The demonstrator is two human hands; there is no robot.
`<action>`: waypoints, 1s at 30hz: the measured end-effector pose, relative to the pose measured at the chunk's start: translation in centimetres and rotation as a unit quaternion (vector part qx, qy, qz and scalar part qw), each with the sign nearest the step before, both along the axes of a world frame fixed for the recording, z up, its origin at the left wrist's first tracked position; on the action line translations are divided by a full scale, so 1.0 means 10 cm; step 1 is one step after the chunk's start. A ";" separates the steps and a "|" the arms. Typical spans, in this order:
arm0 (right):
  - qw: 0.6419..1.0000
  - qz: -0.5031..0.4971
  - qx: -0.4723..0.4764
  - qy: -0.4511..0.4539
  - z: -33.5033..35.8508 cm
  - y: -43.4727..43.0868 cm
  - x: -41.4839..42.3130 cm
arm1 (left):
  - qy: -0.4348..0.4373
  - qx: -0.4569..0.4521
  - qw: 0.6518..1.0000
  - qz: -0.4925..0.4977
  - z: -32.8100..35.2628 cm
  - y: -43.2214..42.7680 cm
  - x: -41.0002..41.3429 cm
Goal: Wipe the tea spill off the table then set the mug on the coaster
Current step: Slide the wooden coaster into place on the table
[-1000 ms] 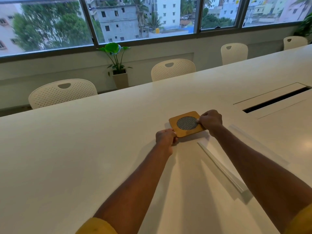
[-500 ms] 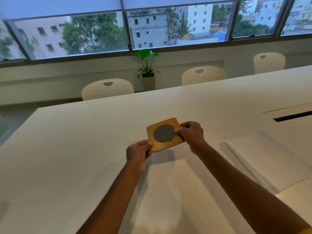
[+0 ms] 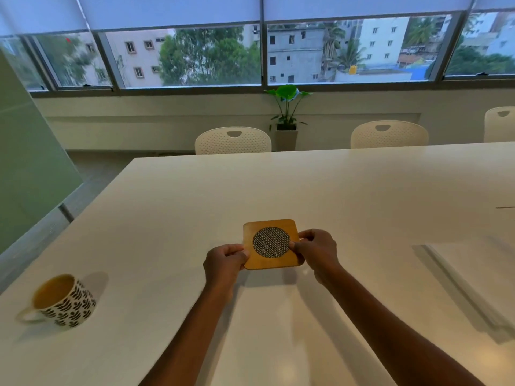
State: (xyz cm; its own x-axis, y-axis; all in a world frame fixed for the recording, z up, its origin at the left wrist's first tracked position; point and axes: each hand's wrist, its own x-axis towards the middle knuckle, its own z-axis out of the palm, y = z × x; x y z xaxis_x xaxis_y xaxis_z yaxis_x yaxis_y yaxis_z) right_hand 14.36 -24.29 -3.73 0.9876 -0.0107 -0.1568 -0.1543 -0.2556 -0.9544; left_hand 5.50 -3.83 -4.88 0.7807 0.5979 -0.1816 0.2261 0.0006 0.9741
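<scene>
A square wooden coaster (image 3: 271, 243) with a dark woven round centre is held just above the white table (image 3: 167, 213), casting a shadow beneath it. My left hand (image 3: 225, 259) pinches its near left corner and my right hand (image 3: 315, 249) pinches its right edge. A white mug (image 3: 65, 301) with black leaf marks, full of tea, stands upright at the table's near left, handle pointing left, well apart from both hands. No spill or cloth is visible in this view.
White perforated chairs (image 3: 233, 140) line the table's far side. A potted plant (image 3: 287, 112) stands under the windows. A raised flat panel (image 3: 471, 280) lies on the table at the right. The table's left edge drops to the floor beside a green partition (image 3: 25, 168).
Both hands have carried the coaster leftward along the table, and the view has swung left. The mug has come into sight at the near left.
</scene>
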 end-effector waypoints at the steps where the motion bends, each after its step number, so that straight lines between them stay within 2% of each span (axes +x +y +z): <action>1: 1.000 -0.002 -0.009 0.001 -0.04 0.02 -0.03 | 0.010 0.015 1.000 0.000 -0.03 0.01 -0.02; 11: 0.996 -0.003 -0.092 0.021 -0.39 0.08 -0.12 | 0.085 0.125 0.987 -0.057 -0.21 0.06 -0.13; 30: 0.984 -0.016 -0.177 0.014 -0.47 0.17 -0.16 | 0.101 0.213 0.968 -0.086 -0.24 0.11 -0.11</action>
